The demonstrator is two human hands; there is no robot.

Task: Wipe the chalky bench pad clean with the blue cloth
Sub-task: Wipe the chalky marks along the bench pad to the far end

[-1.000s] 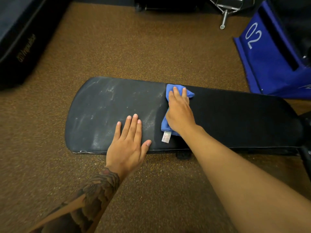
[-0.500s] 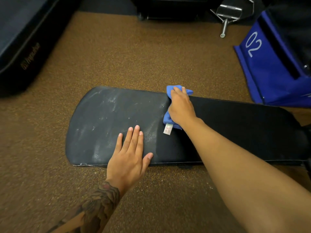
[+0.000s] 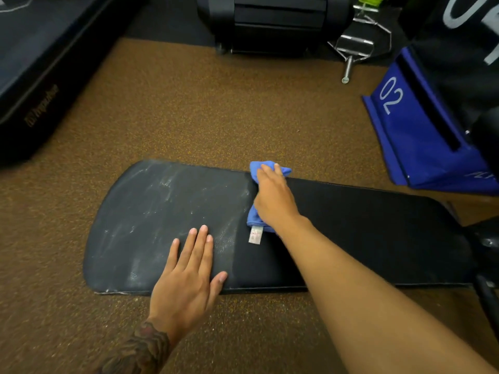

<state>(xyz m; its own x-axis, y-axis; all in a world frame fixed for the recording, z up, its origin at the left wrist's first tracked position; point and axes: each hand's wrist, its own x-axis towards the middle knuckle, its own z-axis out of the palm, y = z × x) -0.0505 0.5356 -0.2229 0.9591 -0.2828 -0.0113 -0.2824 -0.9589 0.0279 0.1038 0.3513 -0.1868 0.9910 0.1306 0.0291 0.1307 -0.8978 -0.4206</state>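
A long black bench pad (image 3: 364, 233) lies across the brown floor. Its left half is smeared with white chalk; its right half looks dark and clean. My right hand (image 3: 274, 201) presses the blue cloth (image 3: 255, 218) flat on the pad at the edge of the chalky area, near the pad's far side. The cloth's white tag sticks out toward me. My left hand (image 3: 189, 273) lies flat with fingers spread on the pad's near left part, holding nothing.
A blue box marked 02 (image 3: 413, 130) stands at the right. A black mat (image 3: 35, 76) lies at the far left. Black gym equipment (image 3: 272, 22) and a metal handle (image 3: 351, 49) sit at the back. Brown speckled flooring (image 3: 202, 112) surrounds the pad.
My right hand has slid the cloth toward the pad's far edge. The left hand has stayed in place on the pad. The camera view has tilted a little upward.
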